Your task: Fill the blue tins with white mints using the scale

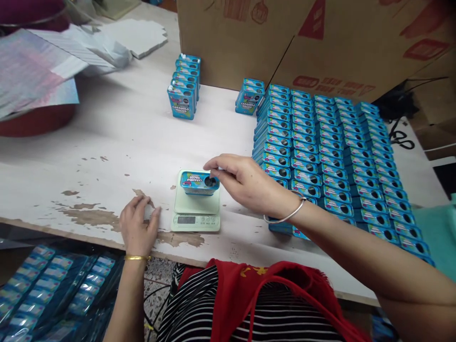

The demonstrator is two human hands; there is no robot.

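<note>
A blue candy tin [198, 183] labelled "Caramelo Macizo" stands on the plate of a pale green kitchen scale [195, 205]. The round dark opening in its top faces up. Above that opening my right hand [245, 183] has its thumb and fingers brought together at the tin's right end; whatever they pinch, if anything, is hidden. To the left of the scale, my left hand [139, 219] rests on the table near its front edge, thumb apart from loosely bent fingers, with nothing in it. The scale's display is too dim to read.
Packed rows of blue tins [322, 156] fill the right side. A short row of tins [183, 90] and a small pair [249, 97] stand farther back, before a cardboard box [235, 47]. Papers cover a red basin [39, 116] at left. More tins [39, 285] lie below the table.
</note>
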